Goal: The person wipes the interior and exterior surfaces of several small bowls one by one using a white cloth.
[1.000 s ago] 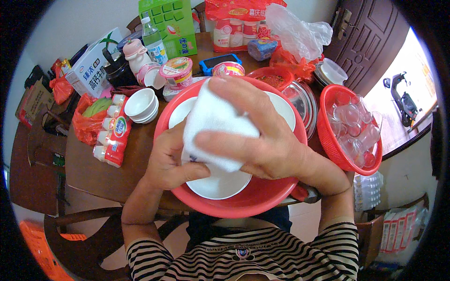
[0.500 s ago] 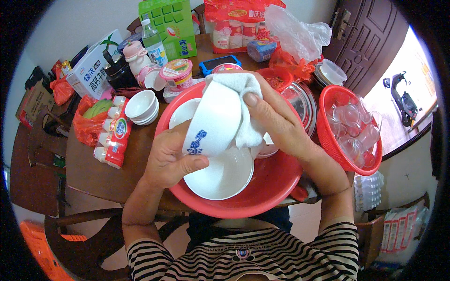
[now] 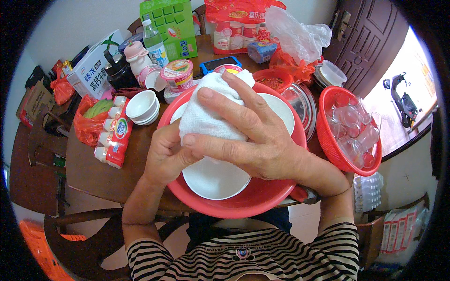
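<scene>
A: How far along is it, from the head camera's side?
B: Midway, I'd say; it looks like wiping. The white cloth is up over the red basin, which overhangs the near edge of the table. The right hand holds it, fingers splayed across the top.
A: And the left hand?
B: It cups the bundle's lower left side. Its fingers are mostly hidden, so I can't tell how tightly it grips. Whatever the cloth wraps is covered too.
A: What looks done?
B: Perhaps the stack of at least 3 small white bowls, left of the basin, and the glasses in the red basket at the table's right edge. I can't tell whether they're dry.
A: And what's left?
B: Probably the large white bowl at the basin's near side, and the white dish at its far right. The hands may hide more; I can't count those.
</scene>
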Motion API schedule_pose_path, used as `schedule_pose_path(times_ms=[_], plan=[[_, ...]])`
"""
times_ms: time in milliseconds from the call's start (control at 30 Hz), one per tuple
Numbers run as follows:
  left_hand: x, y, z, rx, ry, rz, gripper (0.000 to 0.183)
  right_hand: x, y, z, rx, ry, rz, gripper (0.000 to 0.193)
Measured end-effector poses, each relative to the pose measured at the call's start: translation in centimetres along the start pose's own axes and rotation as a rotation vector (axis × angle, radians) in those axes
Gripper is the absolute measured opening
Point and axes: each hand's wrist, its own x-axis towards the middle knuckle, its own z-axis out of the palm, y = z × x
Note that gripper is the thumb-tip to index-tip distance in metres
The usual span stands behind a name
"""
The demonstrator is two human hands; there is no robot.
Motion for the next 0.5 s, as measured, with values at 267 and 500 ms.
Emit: schedule_pose_path(times_ms=[267,500], plan=[[0.4,0.6,0.1,0.069,-0.100,0.075,0.044,-0.2,1.6,-0.4,0.717,0.047,0.408,0.045],[0.5,0.7,0.4,0.026,-0.038,0.016,0.045,-0.1,1.6,-0.2,0.576,0.044,0.376,0.047]])
